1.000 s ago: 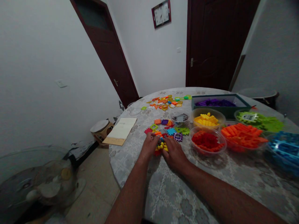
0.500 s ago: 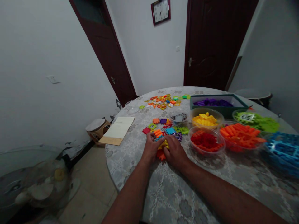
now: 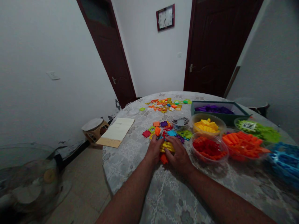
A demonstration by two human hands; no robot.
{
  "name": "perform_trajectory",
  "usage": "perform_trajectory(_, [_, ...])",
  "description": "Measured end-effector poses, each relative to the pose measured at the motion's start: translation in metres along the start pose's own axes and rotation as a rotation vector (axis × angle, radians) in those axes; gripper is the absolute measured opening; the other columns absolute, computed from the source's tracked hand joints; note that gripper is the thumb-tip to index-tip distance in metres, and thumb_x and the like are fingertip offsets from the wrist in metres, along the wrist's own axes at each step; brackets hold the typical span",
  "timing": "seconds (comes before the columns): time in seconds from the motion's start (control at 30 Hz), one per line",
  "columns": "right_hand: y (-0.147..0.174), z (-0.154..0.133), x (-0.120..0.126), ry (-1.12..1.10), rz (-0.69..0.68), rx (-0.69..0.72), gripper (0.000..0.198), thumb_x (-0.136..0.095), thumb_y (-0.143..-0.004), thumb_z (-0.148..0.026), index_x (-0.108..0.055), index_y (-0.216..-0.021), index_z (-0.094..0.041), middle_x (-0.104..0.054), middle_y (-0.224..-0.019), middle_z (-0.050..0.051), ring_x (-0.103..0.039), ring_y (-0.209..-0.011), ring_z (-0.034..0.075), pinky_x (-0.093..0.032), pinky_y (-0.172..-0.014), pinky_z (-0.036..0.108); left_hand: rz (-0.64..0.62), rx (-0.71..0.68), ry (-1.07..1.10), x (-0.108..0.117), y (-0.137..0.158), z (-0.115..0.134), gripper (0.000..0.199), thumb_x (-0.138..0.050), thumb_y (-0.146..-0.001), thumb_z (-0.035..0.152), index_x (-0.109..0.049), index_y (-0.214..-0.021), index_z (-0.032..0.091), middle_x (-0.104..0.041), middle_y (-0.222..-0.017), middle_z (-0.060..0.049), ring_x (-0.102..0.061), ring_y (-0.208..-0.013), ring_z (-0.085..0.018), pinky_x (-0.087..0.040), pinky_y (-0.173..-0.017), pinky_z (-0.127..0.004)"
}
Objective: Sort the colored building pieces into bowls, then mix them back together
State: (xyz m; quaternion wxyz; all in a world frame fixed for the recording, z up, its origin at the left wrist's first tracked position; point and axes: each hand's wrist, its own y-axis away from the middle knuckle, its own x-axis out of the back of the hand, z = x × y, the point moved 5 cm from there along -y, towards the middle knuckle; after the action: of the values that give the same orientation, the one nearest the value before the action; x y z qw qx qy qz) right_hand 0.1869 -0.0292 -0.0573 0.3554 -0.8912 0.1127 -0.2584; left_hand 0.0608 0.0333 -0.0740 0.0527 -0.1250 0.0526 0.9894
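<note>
Between my two hands is a small assembly of interlocking plastic building blocks, with a yellow ridged side (image 3: pixel 167 146) facing me. An orange ridged piece (image 3: pixel 157 131) stands up at its far left, and an orange toothed piece (image 3: pixel 164 158) shows below it. My left hand (image 3: pixel 153 151) is closed on the left side of the assembly. From the right, my right hand (image 3: pixel 179 155) grips it, thumb against the yellow side. My fingers hide much of its middle. Just beyond lie loose toothed pieces, among them a blue piece (image 3: pixel 172 133) and a crimson piece (image 3: pixel 146 133).
Clear bowls of red pieces (image 3: pixel 207 147), yellow pieces (image 3: pixel 206 126), orange pieces (image 3: pixel 243 143), green pieces (image 3: pixel 261 129) and blue pieces (image 3: pixel 286 158) stand at right. Behind them is a dark green box (image 3: pixel 211 117). An open notebook (image 3: pixel 118 130) lies left; mixed pieces (image 3: pixel 163 104) lie farther back.
The assembly has turned in my hands: its yellow side now shows more, and the orange ridged part stands at its far left. The camera view has tilted slightly upward.
</note>
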Motion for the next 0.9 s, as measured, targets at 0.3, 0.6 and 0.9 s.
perform_trajectory(0.3, [-0.004, -0.003, 0.001, -0.054, -0.005, -0.044, 0.054, -0.060, -0.094, -0.015, -0.056, -0.146, -0.026, -0.063, -0.142, 0.012, -0.061, -0.133, 0.026, -0.049, -0.118, 0.049, -0.252, 0.081, 0.263, -0.006, 0.004, 0.010, 0.050, -0.089, -0.080, 0.049, -0.059, -0.109, 0.021, -0.071, -0.097, -0.002, -0.072, -0.081, -0.018, -0.057, -0.074, -0.028])
perform_trajectory(0.6, [-0.003, -0.003, -0.002, -0.193, 0.005, -0.221, 0.063, -0.064, -0.090, -0.019, -0.054, -0.152, -0.026, -0.063, -0.147, 0.012, -0.060, -0.136, 0.027, -0.047, -0.120, 0.049, -0.077, 0.071, 0.214, -0.006, 0.005, 0.010, 0.063, -0.093, -0.074, 0.045, -0.057, -0.120, 0.022, -0.072, -0.095, -0.002, -0.073, -0.078, -0.020, -0.059, -0.072, -0.030])
perform_trajectory(0.9, [0.001, 0.009, -0.004, -0.488, 0.105, -0.487, 0.065, -0.075, -0.090, -0.036, -0.056, -0.151, -0.026, -0.068, -0.142, 0.010, -0.068, -0.125, 0.025, -0.056, -0.107, 0.042, -0.085, 0.084, 0.272, -0.001, -0.003, -0.001, 0.051, -0.087, -0.075, 0.039, -0.060, -0.114, 0.022, -0.073, -0.095, -0.003, -0.072, -0.076, -0.018, -0.058, -0.068, -0.028])
